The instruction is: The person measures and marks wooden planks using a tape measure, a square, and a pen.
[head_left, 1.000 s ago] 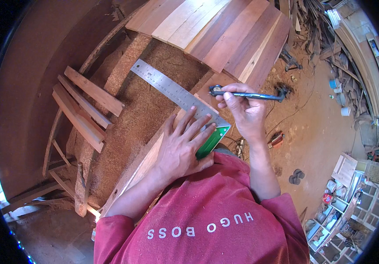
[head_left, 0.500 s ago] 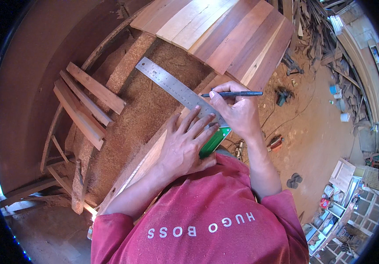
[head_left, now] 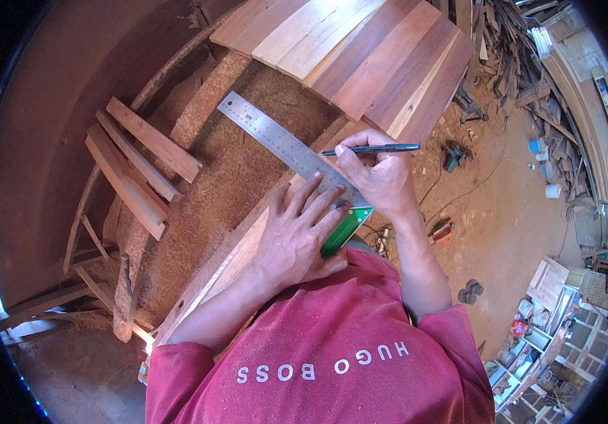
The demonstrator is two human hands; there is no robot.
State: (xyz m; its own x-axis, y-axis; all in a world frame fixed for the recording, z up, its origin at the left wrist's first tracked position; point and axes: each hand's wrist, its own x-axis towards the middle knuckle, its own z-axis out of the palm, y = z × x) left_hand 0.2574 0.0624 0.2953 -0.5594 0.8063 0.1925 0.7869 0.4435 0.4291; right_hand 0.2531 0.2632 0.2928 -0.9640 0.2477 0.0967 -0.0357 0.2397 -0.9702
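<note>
A try square with a steel ruled blade (head_left: 265, 131) and a green handle (head_left: 344, 232) lies across the edge of a wooden board (head_left: 244, 244) in front of me. My left hand (head_left: 290, 240) holds the square down, its fingers spread over the blade near the handle and its thumb low by the green part. In my right hand (head_left: 385, 180) is a dark pen (head_left: 392, 148), pinched between thumb and fingers. The pen's tip points left and is close to the blade's right edge; whether it touches the wood I cannot tell.
Planks (head_left: 382, 67) lie side by side at the far end. Loose wood strips (head_left: 131, 173) rest on the left over a sawdust-covered area (head_left: 209, 191). A power tool (head_left: 454, 155) and cords are on the floor to the right, with scrap wood (head_left: 505, 78) piled beyond.
The pen and my right hand have shifted very slightly left. My left hand and the square stay almost in place.
</note>
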